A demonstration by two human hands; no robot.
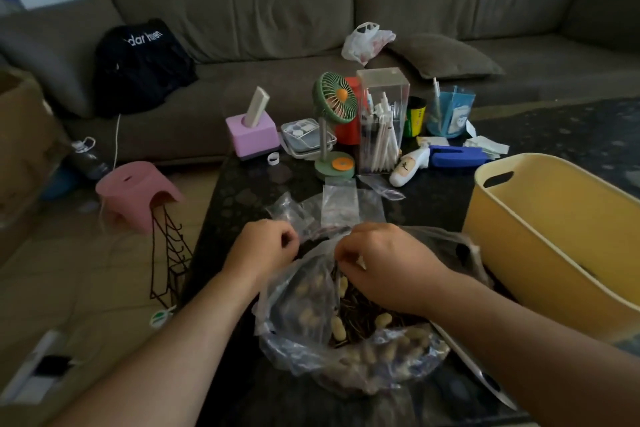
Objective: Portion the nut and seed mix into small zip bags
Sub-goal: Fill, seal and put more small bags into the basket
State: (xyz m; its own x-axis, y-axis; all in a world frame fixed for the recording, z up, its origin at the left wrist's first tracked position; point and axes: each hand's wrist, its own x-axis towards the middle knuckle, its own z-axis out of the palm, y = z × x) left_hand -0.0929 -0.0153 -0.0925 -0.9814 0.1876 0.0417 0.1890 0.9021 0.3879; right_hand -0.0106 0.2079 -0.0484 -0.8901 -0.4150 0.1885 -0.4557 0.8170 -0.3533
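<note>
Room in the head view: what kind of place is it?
Probably a home living room: a long grey sofa with a cushion, and a dark low table crowded with household things such as a small green fan.

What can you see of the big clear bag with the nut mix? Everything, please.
The big clear bag is thin, crinkled transparent plastic, lying open on the dark table right in front of the person. Inside sit pale peanuts in the shell mixed with dark seeds. Its mouth gapes upward, the film bunched and folded. The left hand pinches the far rim; the right hand reaches into the opening, fingers curled at the mix. Small empty zip bags lie just beyond it; a yellow tub stands on its right.
</note>
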